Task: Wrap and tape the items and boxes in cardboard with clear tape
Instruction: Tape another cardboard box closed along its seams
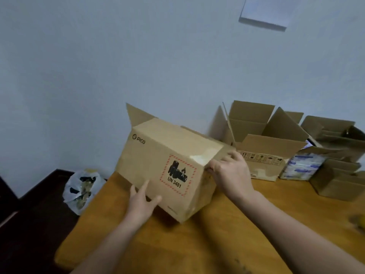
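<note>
A brown cardboard box with a "pico" logo and a red-bordered "UN 3481" battery label lies tilted on the wooden table. One flap sticks up at its far left end. My left hand presses flat against the box's near side, fingers straight, below the label. My right hand grips the box's right end, fingers curled over the top corner beside a strip of old clear tape. No tape roll is in sight.
Open empty cardboard boxes stand at the back right against the wall, with a blue-and-white printed package and a smaller carton beside them. A plastic bag of rubbish sits on the floor left of the table.
</note>
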